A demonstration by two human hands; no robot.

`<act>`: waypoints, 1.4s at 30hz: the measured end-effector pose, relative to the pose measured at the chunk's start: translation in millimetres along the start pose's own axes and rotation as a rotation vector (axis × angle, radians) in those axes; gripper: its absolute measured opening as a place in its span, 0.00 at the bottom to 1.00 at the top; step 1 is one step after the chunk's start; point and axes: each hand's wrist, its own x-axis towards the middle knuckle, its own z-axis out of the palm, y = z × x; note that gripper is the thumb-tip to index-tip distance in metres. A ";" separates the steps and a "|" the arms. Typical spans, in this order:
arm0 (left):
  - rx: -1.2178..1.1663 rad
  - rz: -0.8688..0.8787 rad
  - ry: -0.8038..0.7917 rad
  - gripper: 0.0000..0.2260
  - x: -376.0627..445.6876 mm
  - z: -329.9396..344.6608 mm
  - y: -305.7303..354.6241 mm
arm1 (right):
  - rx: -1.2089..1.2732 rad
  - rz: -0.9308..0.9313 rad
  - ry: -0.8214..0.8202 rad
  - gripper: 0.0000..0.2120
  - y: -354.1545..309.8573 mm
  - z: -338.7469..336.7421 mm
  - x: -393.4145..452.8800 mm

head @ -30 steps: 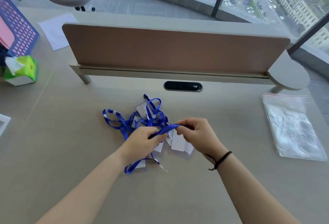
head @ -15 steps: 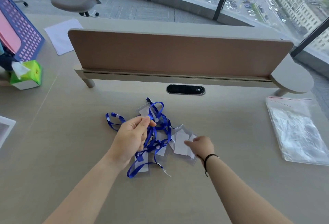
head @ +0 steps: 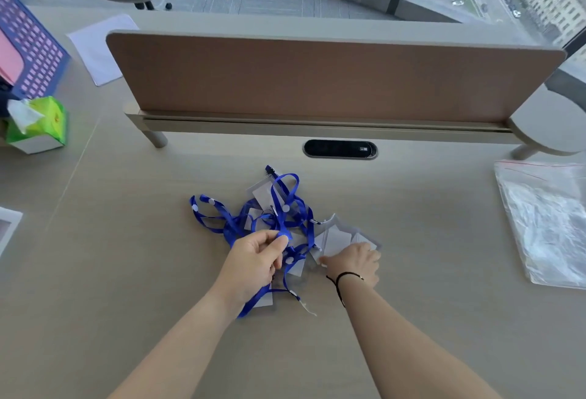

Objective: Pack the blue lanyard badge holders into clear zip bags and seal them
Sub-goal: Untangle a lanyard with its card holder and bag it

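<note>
Where beige desk (head: 126,271) meets brown divider (head: 317,78), windows behind.

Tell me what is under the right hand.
The right hand lies flat on clear badge holders with white cards, beside the tangled blue lanyards. How many holders lie beneath the palm is hidden.

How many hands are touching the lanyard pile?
2: the left hand pinches a blue strap; the right hand rests on clear badge holders at the pile's right edge.
</note>
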 end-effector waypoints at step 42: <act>0.152 0.179 -0.076 0.08 -64.8 7.4 27.8 | 1.031 -0.431 -0.639 0.11 20.4 -119.7 -105.2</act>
